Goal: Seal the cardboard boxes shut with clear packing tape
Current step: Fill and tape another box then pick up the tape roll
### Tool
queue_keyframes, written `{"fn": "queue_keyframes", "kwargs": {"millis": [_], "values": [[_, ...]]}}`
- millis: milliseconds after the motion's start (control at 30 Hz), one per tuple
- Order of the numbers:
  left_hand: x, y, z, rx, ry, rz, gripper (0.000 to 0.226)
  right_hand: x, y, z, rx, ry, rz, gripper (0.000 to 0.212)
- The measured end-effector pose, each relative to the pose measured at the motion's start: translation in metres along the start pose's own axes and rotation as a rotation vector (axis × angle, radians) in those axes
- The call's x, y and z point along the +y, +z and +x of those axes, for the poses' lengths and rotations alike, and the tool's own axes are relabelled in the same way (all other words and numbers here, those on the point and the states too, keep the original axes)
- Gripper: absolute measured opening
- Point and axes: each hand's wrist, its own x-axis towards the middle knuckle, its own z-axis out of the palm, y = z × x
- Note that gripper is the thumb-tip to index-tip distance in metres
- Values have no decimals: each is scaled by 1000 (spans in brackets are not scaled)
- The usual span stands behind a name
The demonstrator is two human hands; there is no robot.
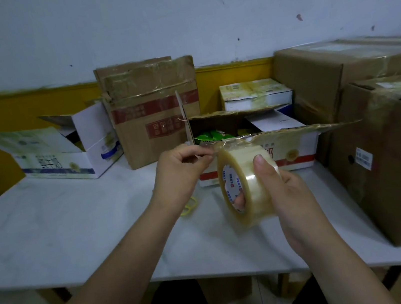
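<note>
Several cardboard boxes are ranged on the table [74, 224], an open box [260, 153] just behind the tape roll [246, 184] gripped by the right hand [287, 190], while the left hand [181, 170] pinches the tape end [216, 149], which could fold onto itself or split if peeled crookedly.

Tape roll [247, 183]: clear, yellowish tint; core white with red and blue print. Table [74, 224]: plain pale grey-white. Wall [172, 11]: off-white above with dark specks, mustard-yellow band below. Open box [286, 154]: white front, red stripe along base, red characters, yellow round emblem. Left box [63, 152]: white with blue print. Tall box [153, 112]: brown with red printed bands. Right boxes [392, 160]: plain brown. Green packets [210, 136] inside the open box.
</note>
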Motion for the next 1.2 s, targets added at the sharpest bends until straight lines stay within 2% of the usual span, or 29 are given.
{"fn": "queue_keyframes", "kwargs": {"millis": [100, 167, 267, 333, 367, 433, 500, 533, 700, 833, 967, 1067, 1200], "values": [[-12, 2, 1, 117, 259, 321, 18, -3, 1, 1, -9, 10, 6, 47], [-20, 3, -1, 135, 393, 484, 8, -5, 1, 1, -7, 18, 11, 49], [-18, 5, -5, 222, 460, 594, 27, -5, 0, 1, -18, 47, -8, 52], [-13, 1, -1, 281, 530, 651, 26, -6, -1, 0, -22, 57, -15, 52], [-12, -1, 2, 242, 581, 670, 24, -6, -2, 0, -21, 57, -19, 52], [-8, -6, 9, 4, 639, 632, 36, -7, -4, 1, -12, 45, -43, 50], [-1, -8, 16, -201, 589, 534, 35, -8, -6, 2, -5, 35, -78, 48], [3, -8, 18, -247, 567, 520, 33, -8, -5, 3, -9, 35, -84, 49], [12, -11, 34, -317, 569, 541, 24, -10, -7, 9, -19, 33, -75, 57], [14, -6, 37, -242, 595, 576, 21, -7, -3, 8, -57, -30, -53, 57], [18, -4, 45, -217, 427, 526, 18, -2, -3, 11, -18, -98, -116, 44], [27, -7, 56, -284, 304, 515, 19, 2, -5, 20, 33, -65, -267, 40], [41, -13, 68, -491, 218, 580, 23, 8, 6, 30, 26, 29, -243, 46]]}}
